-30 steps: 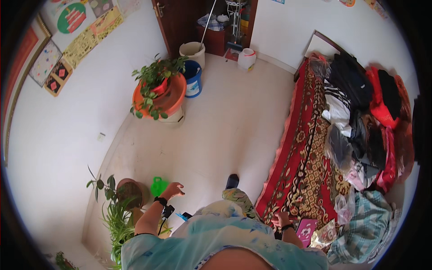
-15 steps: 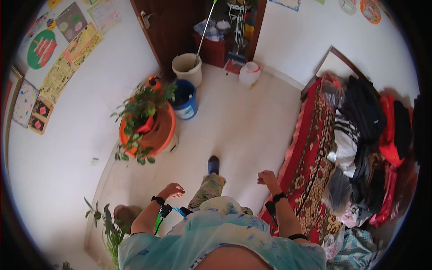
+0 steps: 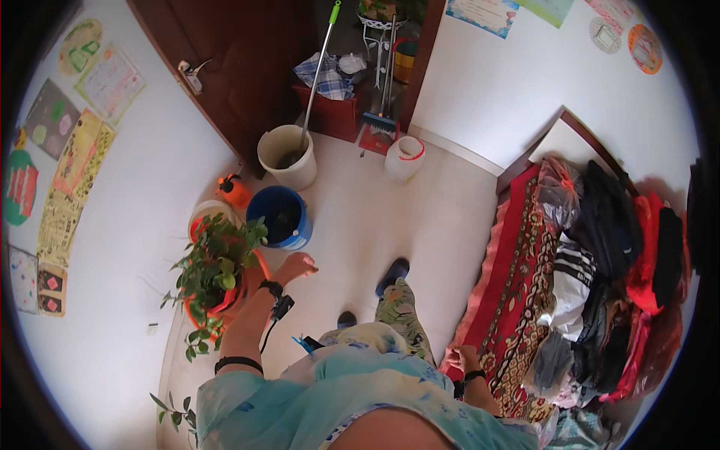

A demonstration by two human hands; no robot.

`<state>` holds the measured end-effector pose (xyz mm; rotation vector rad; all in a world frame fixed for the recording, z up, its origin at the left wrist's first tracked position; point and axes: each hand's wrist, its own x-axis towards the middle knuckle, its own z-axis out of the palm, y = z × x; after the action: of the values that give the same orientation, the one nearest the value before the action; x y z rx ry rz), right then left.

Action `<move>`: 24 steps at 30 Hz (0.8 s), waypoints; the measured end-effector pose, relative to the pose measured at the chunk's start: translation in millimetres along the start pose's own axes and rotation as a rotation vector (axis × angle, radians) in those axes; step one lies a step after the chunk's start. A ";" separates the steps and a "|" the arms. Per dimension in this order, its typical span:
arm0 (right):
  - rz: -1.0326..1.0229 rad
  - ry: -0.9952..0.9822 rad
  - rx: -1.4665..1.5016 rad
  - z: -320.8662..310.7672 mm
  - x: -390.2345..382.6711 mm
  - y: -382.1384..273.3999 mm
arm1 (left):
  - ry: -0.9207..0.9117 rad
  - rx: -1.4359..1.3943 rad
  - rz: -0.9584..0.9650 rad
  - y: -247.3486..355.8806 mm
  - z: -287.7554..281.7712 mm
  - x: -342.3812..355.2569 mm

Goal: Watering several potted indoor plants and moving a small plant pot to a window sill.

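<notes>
My left hand (image 3: 296,267) is held out at waist height, fingers curled in with nothing in them. In this view it comes just below the blue bucket (image 3: 298,238) and right of a leafy plant (image 3: 217,262) in an orange pot (image 3: 261,264). Lower down on the right, my right hand (image 3: 465,358) hangs beside the bed's red patterned cover (image 3: 499,300); its fingers are loosely bent, partly apart and empty. Both wrists wear black straps. One dark shoe (image 3: 393,274) is stepped forward on the pale floor, the other (image 3: 346,320) shows behind it.
Ahead stands a cream bucket (image 3: 289,161) with a green-tipped mop handle (image 3: 321,67), before an open brown door (image 3: 225,67). An orange spray bottle (image 3: 235,192), white plastic tub (image 3: 406,157) and broom (image 3: 381,122) are nearby. Bagged, folded clothes (image 3: 607,202) lie on the bed.
I have stepped forward, and the view has shifted. The left hand has swung forward and up toward the buckets, the right hand back and down beside the bed. The other foot now leads.
</notes>
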<state>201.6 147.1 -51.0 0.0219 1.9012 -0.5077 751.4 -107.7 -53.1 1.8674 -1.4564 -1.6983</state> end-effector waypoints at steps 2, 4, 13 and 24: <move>0.024 -0.045 -0.034 -0.7 22.8 -25.6 | -0.054 0.341 0.097 43.2 -15.8 52.1; 0.054 -0.047 -0.014 5.5 49.2 -59.1 | 0.020 0.137 0.086 71.7 -22.7 82.7; -0.318 -0.208 0.022 73.3 78.6 -345.2 | 0.223 -0.126 0.195 268.8 -70.0 229.1; -0.311 -0.084 0.099 95.4 128.4 -420.1 | 0.252 -0.196 0.378 442.9 -133.9 465.8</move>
<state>130.3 -296.7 -53.1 -0.2305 1.8039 -0.8003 567.1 -734.2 15.4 1.5232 -1.3784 -1.3232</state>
